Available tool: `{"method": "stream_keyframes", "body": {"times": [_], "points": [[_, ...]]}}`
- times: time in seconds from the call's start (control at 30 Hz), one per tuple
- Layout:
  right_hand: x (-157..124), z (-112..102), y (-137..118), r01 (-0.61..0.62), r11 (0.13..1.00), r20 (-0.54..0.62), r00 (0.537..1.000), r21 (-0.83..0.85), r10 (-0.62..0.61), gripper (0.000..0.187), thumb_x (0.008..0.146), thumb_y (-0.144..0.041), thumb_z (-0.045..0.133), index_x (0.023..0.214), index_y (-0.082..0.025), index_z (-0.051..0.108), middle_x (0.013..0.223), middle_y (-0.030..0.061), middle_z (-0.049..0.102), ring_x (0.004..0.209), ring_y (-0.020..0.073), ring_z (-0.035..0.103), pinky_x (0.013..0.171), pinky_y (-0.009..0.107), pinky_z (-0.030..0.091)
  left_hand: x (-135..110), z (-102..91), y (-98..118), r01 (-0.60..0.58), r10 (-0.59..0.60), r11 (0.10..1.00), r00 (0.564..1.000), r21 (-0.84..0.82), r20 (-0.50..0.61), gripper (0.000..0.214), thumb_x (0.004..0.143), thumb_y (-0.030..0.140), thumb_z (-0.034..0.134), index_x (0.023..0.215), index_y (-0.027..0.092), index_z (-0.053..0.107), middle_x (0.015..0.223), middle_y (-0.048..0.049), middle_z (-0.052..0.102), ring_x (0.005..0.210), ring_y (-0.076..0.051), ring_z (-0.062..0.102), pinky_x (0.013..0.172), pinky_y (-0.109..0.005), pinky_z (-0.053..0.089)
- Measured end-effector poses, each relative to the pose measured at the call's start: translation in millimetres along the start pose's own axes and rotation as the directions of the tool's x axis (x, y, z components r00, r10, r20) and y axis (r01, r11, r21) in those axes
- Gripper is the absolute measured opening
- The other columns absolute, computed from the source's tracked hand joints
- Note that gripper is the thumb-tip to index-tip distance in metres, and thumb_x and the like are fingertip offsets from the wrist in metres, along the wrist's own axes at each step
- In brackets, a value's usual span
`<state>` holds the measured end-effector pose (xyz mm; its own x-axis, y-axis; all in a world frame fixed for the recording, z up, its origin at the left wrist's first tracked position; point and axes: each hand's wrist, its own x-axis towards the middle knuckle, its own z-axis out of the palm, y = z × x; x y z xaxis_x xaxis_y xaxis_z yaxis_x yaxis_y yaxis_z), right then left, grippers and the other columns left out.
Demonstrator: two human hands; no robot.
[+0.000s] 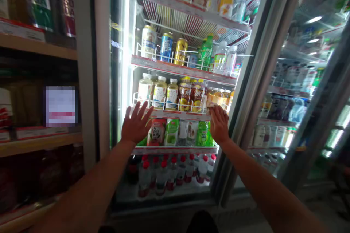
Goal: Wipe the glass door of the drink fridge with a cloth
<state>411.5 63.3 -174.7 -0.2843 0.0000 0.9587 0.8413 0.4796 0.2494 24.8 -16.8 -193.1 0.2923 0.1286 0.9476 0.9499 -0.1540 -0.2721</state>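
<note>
My left hand (138, 123) is open, its fingers spread in front of the left end of a fridge shelf's front edge (180, 114). Whether it touches the edge I cannot tell. At the right end of the same edge, my right hand (219, 123) has its fingers close together and bent over a small pale, cloth-like piece (210, 107), mostly hidden by the fingers. Behind the wire rail on this shelf stand white-capped tea bottles (160, 93), dark bottles with yellow caps (185, 94) and orange drink bottles (218, 96).
Below are drink cartons and green bottles (202, 133), then red-capped bottles (162, 176) at the bottom. Cans (166, 47) and bottles fill the shelves above. A metal door frame (246, 116) runs along the right. Wooden shelves (41, 45) with drinks stand at the left.
</note>
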Motion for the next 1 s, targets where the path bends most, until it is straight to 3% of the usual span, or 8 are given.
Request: {"method": "stream_keyframes", "body": {"times": [0.1,0.27,0.37,0.47,0.7,0.8,0.9,1.0], "points": [[38,0,10,-0.018,1.0,-0.004,1.0,0.005,0.018,0.056,0.102,-0.016,0.036,0.155,-0.029,0.041,0.154,0.0075,0.05,0.148,0.0277,0.04,0.123,0.062,0.025,0,-0.8,0,0.008,-0.008,1.0,1.0,-0.006,-0.004,0.081,0.099,0.026,0.057,0.163,0.037,0.009,0.165,-0.0044,0.022,0.153,-0.029,0.017,0.127,-0.055,0.01],[90,12,1,-0.235,0.966,-0.229,0.939,0.112,0.255,0.056,0.101,-0.019,0.03,0.156,-0.022,0.041,0.155,0.0104,0.048,0.15,0.0311,0.036,0.121,0.063,0.032,0,-1.4,1,-0.001,0.001,1.0,1.0,-0.004,0.001,0.08,0.1,0.027,0.056,0.163,0.036,0.009,0.165,-0.005,0.021,0.153,-0.03,0.017,0.126,-0.057,0.012],[71,14,-34,-0.002,0.991,-0.03,1.0,0.13,0.006,0.056,0.102,-0.016,0.035,0.157,-0.028,0.039,0.157,0.0054,0.046,0.152,0.028,0.032,0.123,0.058,0.031,0,-1.0,0,-0.006,0.006,1.0,1.0,-0.005,-0.003,0.078,0.101,0.027,0.056,0.164,0.035,0.01,0.165,-0.0051,0.021,0.154,-0.029,0.016,0.127,-0.055,0.01],[66,13,-54,0.183,0.972,0.126,0.971,0.145,-0.202,0.055,0.101,-0.013,0.039,0.153,-0.032,0.045,0.155,0.0016,0.05,0.15,0.0236,0.037,0.125,0.051,0.032,-1,-0.8,0,0.007,-0.007,1.0,1.0,-0.021,0.0,0.078,0.101,0.028,0.057,0.163,0.036,0.011,0.165,-0.0046,0.021,0.154,-0.029,0.016,0.127,-0.054,0.008],[116,26,-58,-0.102,0.988,-0.173,0.977,0.116,0.121,0.054,0.103,-0.017,0.034,0.157,-0.027,0.039,0.157,0.0065,0.046,0.151,0.0291,0.035,0.123,0.059,0.032,-1,-1.5,0,0.004,-0.004,1.0,1.0,-0.008,0.008,0.079,0.101,0.028,0.056,0.163,0.035,0.009,0.165,-0.0055,0.022,0.153,-0.03,0.018,0.127,-0.054,0.009],[86,29,-87,0.126,0.985,-0.032,0.992,0.119,-0.123,0.056,0.102,-0.014,0.038,0.155,-0.03,0.04,0.155,0.0024,0.05,0.151,0.0239,0.034,0.125,0.051,0.03,-1,-1.2,0,0.008,-0.007,1.0,1.0,-0.016,0.011,0.077,0.102,0.032,0.056,0.164,0.034,0.011,0.165,-0.006,0.023,0.154,-0.03,0.017,0.127,-0.053,0.008],[69,28,-104,0.362,0.922,0.084,0.923,0.139,-0.376,0.053,0.101,-0.011,0.04,0.15,-0.029,0.049,0.151,-0.0005,0.054,0.149,0.0185,0.039,0.127,0.043,0.028,-2,-0.6,0,0.001,-0.001,1.0,1.0,-0.018,0.0,0.074,0.102,0.032,0.055,0.164,0.032,0.013,0.164,-0.0066,0.024,0.154,-0.029,0.016,0.127,-0.053,0.007],[98,28,-97,0.243,0.963,0.013,0.969,0.117,-0.246,0.051,0.102,-0.013,0.04,0.15,-0.028,0.05,0.153,0.0005,0.052,0.15,0.0211,0.037,0.126,0.045,0.031,-2,-0.5,0,-0.005,0.005,1.0,1.0,-0.008,-0.011,0.073,0.102,0.03,0.053,0.164,0.031,0.014,0.164,-0.0074,0.027,0.154,-0.029,0.017,0.127,-0.053,0.007]]}}
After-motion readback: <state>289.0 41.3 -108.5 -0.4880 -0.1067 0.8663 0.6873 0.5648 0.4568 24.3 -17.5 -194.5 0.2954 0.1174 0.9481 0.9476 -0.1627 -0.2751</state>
